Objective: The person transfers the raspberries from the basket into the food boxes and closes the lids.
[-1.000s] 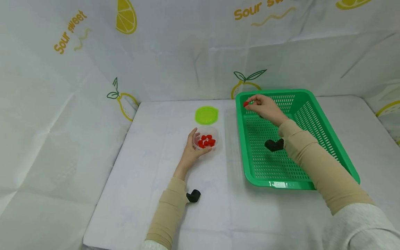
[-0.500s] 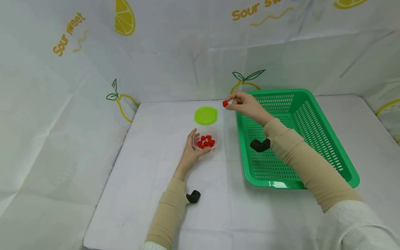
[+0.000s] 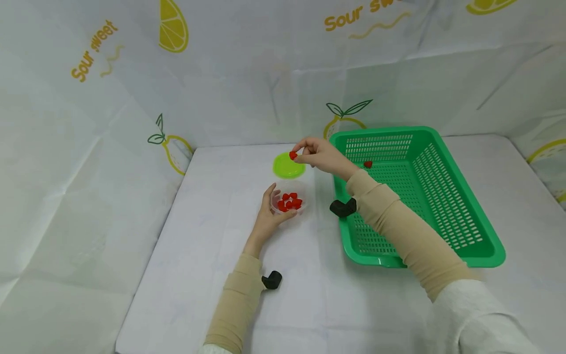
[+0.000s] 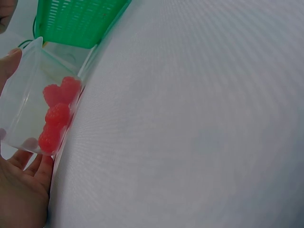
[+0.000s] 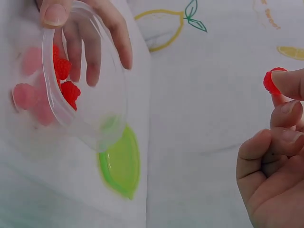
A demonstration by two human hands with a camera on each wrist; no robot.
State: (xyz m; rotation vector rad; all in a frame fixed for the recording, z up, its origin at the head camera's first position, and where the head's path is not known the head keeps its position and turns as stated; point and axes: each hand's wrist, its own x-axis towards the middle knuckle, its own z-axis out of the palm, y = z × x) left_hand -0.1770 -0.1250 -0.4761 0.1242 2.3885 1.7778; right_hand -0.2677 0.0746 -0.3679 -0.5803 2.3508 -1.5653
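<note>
A clear plastic bowl (image 3: 305,189) with several red raspberries (image 3: 289,204) in it stands on the table. My left hand (image 3: 267,219) grips it from the left, thumb at the near side and fingers round the far side; the left wrist view shows the raspberries (image 4: 58,114) through the wall. Between thumb and index finger my right hand (image 3: 325,156) pinches one raspberry (image 5: 274,81), held in the air above the lime-green lid (image 3: 289,169) behind the bowl. Another raspberry (image 3: 368,164) lies inside the green basket (image 3: 342,216), near its far left corner.
The large green basket takes up the right side of the table, under my right forearm. A white cloth (image 3: 265,73) printed with lemons hangs behind the table. Bare tabletop (image 3: 212,206) lies to the left of the bowl.
My right hand has moved left from over the basket to above the lid, carrying the pinched raspberry. This uncovers the raspberry in the basket. My left hand stays on the bowl.
</note>
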